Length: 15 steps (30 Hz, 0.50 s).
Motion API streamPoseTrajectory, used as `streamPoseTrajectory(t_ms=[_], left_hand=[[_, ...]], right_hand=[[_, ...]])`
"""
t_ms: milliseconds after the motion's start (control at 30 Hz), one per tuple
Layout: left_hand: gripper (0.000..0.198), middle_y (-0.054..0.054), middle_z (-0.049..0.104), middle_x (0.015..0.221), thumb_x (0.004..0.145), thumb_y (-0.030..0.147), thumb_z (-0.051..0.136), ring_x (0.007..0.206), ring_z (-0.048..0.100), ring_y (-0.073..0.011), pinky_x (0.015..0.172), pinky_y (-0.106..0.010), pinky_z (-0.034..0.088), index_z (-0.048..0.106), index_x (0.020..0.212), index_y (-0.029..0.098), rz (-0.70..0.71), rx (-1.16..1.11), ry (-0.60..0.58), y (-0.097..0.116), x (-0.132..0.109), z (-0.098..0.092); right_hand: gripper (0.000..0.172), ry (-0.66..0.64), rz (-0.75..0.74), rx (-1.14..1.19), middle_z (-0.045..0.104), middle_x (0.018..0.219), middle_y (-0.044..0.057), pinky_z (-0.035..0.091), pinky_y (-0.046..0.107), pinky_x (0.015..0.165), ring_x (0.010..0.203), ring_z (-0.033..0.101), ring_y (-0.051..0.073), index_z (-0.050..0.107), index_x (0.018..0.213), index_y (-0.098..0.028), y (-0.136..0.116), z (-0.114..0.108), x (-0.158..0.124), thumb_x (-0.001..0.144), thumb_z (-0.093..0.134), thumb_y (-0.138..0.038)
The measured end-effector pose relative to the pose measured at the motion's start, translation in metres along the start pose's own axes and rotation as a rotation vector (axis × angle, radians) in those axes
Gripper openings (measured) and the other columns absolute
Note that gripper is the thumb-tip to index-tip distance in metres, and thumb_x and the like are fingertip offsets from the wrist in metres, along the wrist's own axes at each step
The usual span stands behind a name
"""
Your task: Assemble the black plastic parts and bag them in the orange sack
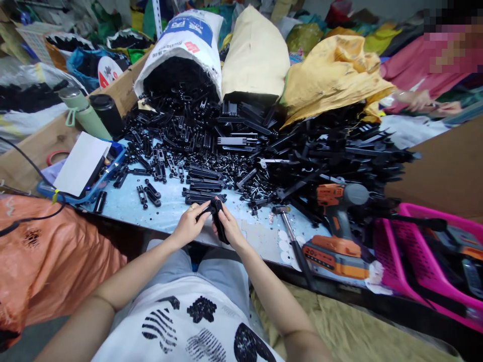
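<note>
My left hand (189,222) and my right hand (229,227) meet at the near edge of the light blue table (124,203). Together they grip a black plastic part (218,221), which points down toward my lap. Fingers of both hands are curled round it. Just beyond them lie stacked black plastic strips (204,186). A large heap of black plastic parts (264,141) covers the back and right of the table.
An orange cordless drill (335,226) and a hammer (292,236) lie right of my hands. A pink basket (426,261) stands at far right. Sacks (188,45) spill parts at the back. Two bottles (90,113) and a white box (81,163) are at left. Another person sits at top right.
</note>
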<state>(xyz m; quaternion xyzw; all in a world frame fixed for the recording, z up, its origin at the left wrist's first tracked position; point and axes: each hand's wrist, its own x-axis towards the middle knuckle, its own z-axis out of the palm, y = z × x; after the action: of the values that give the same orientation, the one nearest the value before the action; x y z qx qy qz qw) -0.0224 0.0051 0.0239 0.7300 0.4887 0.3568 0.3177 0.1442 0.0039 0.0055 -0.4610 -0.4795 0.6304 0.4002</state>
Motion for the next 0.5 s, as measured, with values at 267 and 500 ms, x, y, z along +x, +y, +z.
streamPoseTrajectory(t_ms=[267,500], left_hand=[[0.034,-0.004,0.053,0.083,0.091,0.031,0.047,0.078,0.053,-0.0135,0.076,-0.027,0.045,0.061,0.118,0.017,0.047,0.024,0.149,0.007,0.031,-0.02],[0.035,-0.005,0.057,0.087,0.092,0.03,0.045,0.083,0.056,-0.0143,0.078,-0.027,0.046,0.058,0.122,0.016,0.123,-0.067,0.035,0.018,0.018,-0.015]], right_hand=[[0.049,-0.503,-0.335,-0.599,0.062,0.099,0.005,0.048,0.032,0.079,0.084,0.059,0.016,0.054,0.126,-0.029,0.006,0.016,-0.03,0.085,0.05,-0.054],[0.061,0.098,-0.055,0.103,0.056,0.08,0.0,0.051,0.026,0.052,0.059,0.058,0.012,0.025,0.142,-0.03,-0.007,0.002,-0.012,0.088,0.04,-0.053]])
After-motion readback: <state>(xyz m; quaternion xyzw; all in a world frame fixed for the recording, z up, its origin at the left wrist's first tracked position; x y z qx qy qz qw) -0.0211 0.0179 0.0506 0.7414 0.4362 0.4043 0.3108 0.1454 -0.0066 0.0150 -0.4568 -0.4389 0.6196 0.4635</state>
